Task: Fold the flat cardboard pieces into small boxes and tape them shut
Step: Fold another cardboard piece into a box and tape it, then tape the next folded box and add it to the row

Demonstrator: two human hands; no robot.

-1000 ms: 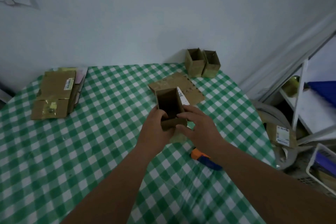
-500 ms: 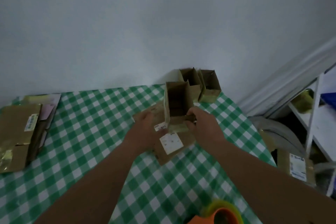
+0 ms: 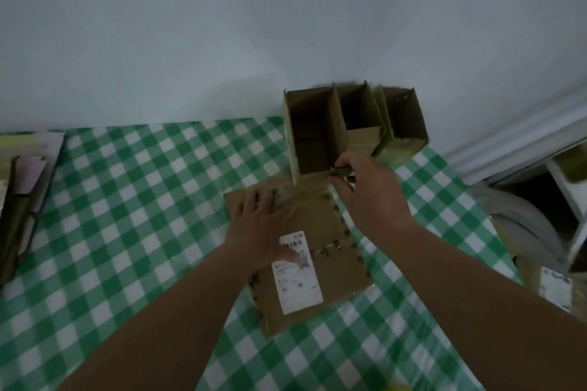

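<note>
My right hand (image 3: 370, 192) pinches the near rim of an open-topped small cardboard box (image 3: 313, 130) and holds it at the far side of the table, right beside two other open boxes (image 3: 398, 124) by the wall. My left hand (image 3: 259, 225) rests with straight fingers on a flat cardboard piece (image 3: 330, 238) that bears a white label (image 3: 297, 276). This piece lies on the green checked tablecloth (image 3: 127, 200) just in front of the boxes.
A stack of flat cardboard and pink paper (image 3: 22, 200) lies at the table's left edge. A white wall stands right behind the boxes. To the right, off the table, are a white shelf frame (image 3: 571, 200) and a labelled carton (image 3: 554, 287) on the floor.
My right hand has carried the open box away from me to the two boxes by the wall. My left hand has let go of it and come down onto the flat piece. The camera tilted.
</note>
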